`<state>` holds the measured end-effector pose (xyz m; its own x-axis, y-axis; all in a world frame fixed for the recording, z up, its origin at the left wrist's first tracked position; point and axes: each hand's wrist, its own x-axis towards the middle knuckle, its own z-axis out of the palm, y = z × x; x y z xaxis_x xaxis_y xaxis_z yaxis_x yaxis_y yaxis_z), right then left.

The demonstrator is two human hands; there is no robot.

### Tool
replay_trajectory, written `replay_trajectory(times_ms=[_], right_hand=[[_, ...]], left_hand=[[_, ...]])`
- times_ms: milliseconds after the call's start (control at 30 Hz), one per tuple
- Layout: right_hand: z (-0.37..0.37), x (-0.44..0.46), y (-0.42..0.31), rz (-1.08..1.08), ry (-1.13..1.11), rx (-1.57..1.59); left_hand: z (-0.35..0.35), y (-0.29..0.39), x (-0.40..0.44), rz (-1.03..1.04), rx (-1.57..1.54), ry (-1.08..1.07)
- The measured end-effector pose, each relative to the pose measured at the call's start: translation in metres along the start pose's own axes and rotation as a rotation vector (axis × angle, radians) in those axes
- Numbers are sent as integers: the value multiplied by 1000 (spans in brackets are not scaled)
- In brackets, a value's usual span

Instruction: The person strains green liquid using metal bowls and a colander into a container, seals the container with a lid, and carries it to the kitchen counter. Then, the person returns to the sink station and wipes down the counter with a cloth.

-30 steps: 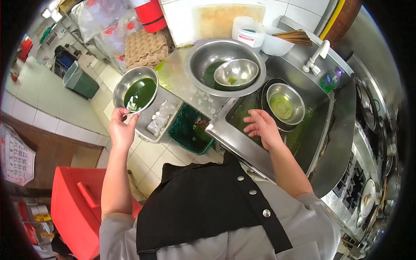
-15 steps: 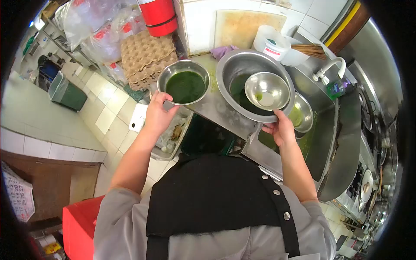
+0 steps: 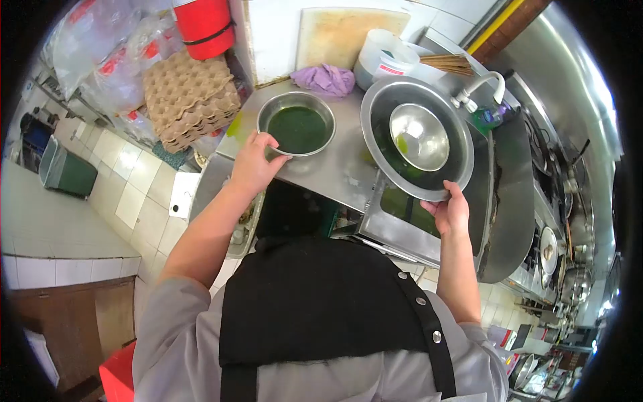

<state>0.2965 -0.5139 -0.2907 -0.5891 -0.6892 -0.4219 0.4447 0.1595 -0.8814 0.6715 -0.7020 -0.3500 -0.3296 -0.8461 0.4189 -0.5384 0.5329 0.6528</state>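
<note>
My left hand (image 3: 256, 163) pinches the near left rim of a steel bowl (image 3: 297, 150) with dark green liquid (image 3: 299, 128) in it, over the steel counter. At the right, my right hand (image 3: 449, 211) grips the near rim of a large, tilted metal basin (image 3: 376, 155), thumb below and fingers over the edge. Inside the basin, a smaller shiny bowl (image 3: 423, 139) with a green smear rests in dark green liquid. The basin hangs partly over the sink (image 3: 469, 249), hiding much of it.
A purple cloth (image 3: 326, 80), a white tub (image 3: 385, 59) and a cutting board (image 3: 348, 40) stand along the wall. A faucet (image 3: 479, 90) and a soap bottle (image 3: 492, 115) are behind the sink. Egg trays (image 3: 187, 94) are stacked at left.
The basin has moved right, further over the sink, and now covers the bowl that showed there. The left bowl has shifted right along the counter. My view has turned rightward.
</note>
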Motion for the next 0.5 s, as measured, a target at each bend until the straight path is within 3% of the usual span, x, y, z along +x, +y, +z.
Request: replay_trajectory(times_ms=[367, 500], right_hand=[[-24, -17, -36, -68, -9, 56], [-18, -22, -43, -97, -17, 68]], left_hand=[[10, 24, -2, -172, -56, -91], [-7, 35, -10, -16, 70, 145]])
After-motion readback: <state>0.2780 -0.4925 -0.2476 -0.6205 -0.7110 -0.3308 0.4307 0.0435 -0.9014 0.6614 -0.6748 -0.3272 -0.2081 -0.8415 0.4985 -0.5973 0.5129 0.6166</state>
